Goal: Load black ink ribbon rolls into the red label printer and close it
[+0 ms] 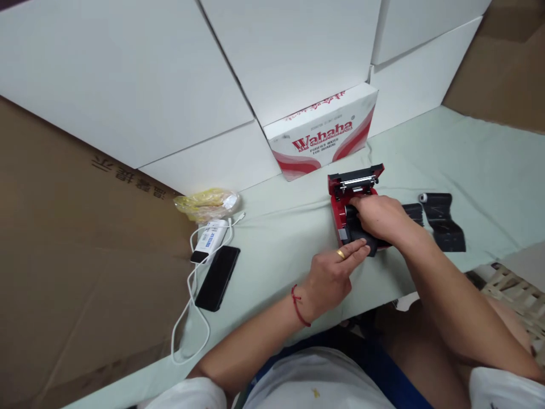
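A small red and black printer-like device (340,196) sits on the pale green table (281,244) with its red lid (356,175) raised. My right hand (381,218) lies over the device's body, fingers curled around a black part inside it. My left hand (334,275), with a gold ring and a red string at the wrist, rests at the device's near edge, fingers stretched and touching its black front. A black paper strip with a small white roll (443,218) lies just right of the device.
A black phone (217,278) and a white power bank (210,238) with a white cable (187,318) lie to the left. A yellow plastic bag (206,203) sits behind them. A red-and-white Wahaha box (323,133) and white boxes line the back; brown cardboard stands left.
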Motion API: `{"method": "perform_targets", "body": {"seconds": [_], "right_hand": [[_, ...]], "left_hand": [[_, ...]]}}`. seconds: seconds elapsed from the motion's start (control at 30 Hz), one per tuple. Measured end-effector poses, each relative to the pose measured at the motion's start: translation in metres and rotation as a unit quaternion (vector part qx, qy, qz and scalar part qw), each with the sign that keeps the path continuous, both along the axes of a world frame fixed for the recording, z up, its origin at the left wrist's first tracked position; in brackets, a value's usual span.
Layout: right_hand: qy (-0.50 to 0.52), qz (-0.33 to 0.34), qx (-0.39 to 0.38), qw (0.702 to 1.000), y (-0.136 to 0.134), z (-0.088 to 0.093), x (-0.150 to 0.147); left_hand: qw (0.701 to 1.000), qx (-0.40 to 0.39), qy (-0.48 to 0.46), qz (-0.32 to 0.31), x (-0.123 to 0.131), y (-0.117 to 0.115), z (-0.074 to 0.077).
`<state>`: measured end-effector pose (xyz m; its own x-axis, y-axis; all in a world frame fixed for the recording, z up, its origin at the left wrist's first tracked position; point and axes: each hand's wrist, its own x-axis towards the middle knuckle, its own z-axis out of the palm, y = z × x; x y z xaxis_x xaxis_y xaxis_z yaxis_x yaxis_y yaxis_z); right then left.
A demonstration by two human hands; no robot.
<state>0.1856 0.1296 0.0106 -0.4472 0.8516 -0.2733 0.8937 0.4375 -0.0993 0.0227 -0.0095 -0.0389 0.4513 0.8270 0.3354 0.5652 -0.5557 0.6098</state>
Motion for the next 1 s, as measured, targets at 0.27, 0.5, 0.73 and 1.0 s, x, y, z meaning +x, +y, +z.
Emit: {"method": "perform_targets", "body": {"seconds": [0.27,0.5,0.73,1.0], "right_hand": [[-0.021,0.007,0.003,1.0,0.018,-0.012,-0.008],[0.108,0.006,0.092,0.99,-0.005,0.032,0.012],[0.205,0.058,0.209,0.955,0.013,0.019,0.018],[0.025,0.061,0.042,0.997,-0.017,0.027,0.028]], "left_hand": [[0.992,0.011,0.119,0.031,0.005,0.011,0.003],[0.984,0.029,0.175,0.031,0.009,0.018,0.013],[0.984,0.031,0.169,0.045,0.013,0.009,0.011],[0.985,0.013,0.162,0.051,0.015,0.009,0.009]]}}
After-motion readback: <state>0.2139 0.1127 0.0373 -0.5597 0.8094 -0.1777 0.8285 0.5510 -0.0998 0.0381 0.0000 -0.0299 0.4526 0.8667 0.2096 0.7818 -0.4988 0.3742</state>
